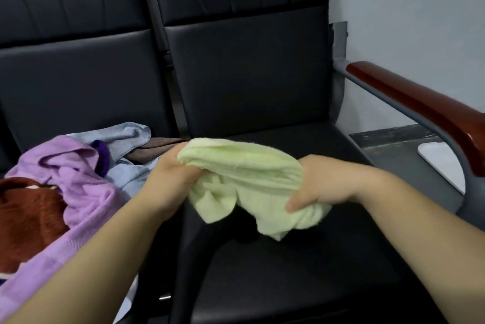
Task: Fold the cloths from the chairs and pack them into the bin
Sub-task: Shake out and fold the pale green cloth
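A pale green cloth [244,179] hangs bunched above the black seat of the right chair [288,266]. My left hand [170,174] grips its left end and my right hand [317,182] grips its right side, thumb pressed into the fabric. On the left chair lies a heap of cloths: a lilac one [76,192], a grey-blue one [126,145], a rust-brown one [29,216], a brown one [157,146] and a bit of dark purple [101,155]. No bin is in view.
The two black padded chairs stand side by side against a white wall [406,22]. A wooden armrest [425,108] on a grey metal frame bounds the right chair. A white flat object [441,163] lies on the dark floor beyond it.
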`<state>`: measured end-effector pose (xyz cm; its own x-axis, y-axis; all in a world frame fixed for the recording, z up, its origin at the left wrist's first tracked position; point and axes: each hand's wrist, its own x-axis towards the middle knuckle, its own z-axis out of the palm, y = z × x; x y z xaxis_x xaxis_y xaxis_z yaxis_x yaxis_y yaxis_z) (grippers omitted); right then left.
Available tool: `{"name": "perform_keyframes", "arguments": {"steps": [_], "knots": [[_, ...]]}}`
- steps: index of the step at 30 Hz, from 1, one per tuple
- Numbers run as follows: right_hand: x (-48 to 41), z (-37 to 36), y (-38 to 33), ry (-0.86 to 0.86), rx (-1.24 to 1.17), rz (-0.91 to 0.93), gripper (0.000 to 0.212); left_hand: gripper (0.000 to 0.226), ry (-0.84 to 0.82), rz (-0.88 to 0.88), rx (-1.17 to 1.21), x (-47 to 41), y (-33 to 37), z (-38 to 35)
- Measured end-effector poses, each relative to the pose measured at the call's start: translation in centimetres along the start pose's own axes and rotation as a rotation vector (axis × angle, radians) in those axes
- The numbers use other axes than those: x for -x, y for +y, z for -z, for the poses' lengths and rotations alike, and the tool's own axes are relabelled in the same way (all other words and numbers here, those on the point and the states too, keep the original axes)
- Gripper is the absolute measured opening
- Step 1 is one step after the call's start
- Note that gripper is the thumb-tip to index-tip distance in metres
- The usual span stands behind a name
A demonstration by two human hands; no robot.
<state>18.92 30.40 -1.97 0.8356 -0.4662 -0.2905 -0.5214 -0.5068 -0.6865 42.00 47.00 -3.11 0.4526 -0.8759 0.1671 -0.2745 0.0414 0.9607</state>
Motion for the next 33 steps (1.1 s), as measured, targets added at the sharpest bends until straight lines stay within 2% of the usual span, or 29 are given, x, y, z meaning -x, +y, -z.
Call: {"name": "perform_keyframes", "arguments": {"steps": [1,2,4,6,7,9,11,13,15,17,21,24,26,29,31,33], "knots": [[-0.3,-0.1,0.0,0.057,0.087,-0.028,0.022,0.030,-0.022,0.011,0.100,0.0,0.2,-0.2],[-0.5,-0.1,0.0,0.139,0.077,-0.024,0.016,0.034,-0.049,0.027,0.167,0.0,0.5,-0.4],[-0.9,-0.1,0.0,0.258,-0.203,0.037,0.015,0.045,-0.156,0.061,0.184,-0.1,1.1,-0.3],[-1.1,0.1,-0.1,0.229,-0.569,0.075,0.025,0.052,-0.319,0.063,-0.043,-0.2,2.1,0.4],[-1.0,0.4,-0.2,0.179,-0.642,0.097,0.029,0.050,-0.368,0.061,-0.235,-0.4,2.7,0.8],[-0.9,1.2,-0.9,0.115,-0.505,0.135,0.036,0.038,-0.365,0.063,-0.685,-1.6,3.7,1.5],[-1.5,2.8,-2.1,0.104,-0.180,0.129,0.036,0.024,-0.353,0.022,-1.101,-3.9,5.0,1.9],[-2.8,4.6,-3.6,0.173,0.124,0.097,0.028,0.015,-0.300,0.016,-1.338,-6.3,6.4,2.0],[-4.4,6.6,-4.7,0.301,0.302,0.082,0.015,0.014,-0.157,0.013,-1.339,-8.3,7.9,2.3],[-5.6,8.5,-5.7,0.453,0.376,0.065,0.005,0.013,0.011,-0.032,-1.308,-9.6,9.5,2.7],[-6.0,10.9,-7.0,0.715,0.455,0.105,0.006,0.017,0.246,-0.184,-1.434,-10.7,12.5,3.3],[-5.2,10.8,-7.0,0.783,0.491,0.181,0.009,0.024,0.317,-0.315,-1.504,-9.5,12.6,3.4],[-4.6,9.7,-5.7,0.739,0.489,0.163,0.011,0.025,0.276,-0.350,-1.535,-8.4,11.0,3.3],[-4.1,6.1,-1.7,0.503,0.405,0.107,0.023,0.030,0.069,-0.268,-1.539,-6.8,6.7,2.5],[-3.9,2.6,1.6,0.333,0.361,0.043,0.025,0.029,-0.100,-0.170,-1.433,-5.2,2.7,1.5],[-3.9,-0.9,4.7,0.164,0.378,-0.029,0.022,0.036,-0.264,0.003,-1.192,-3.0,-1.3,0.5]]}}
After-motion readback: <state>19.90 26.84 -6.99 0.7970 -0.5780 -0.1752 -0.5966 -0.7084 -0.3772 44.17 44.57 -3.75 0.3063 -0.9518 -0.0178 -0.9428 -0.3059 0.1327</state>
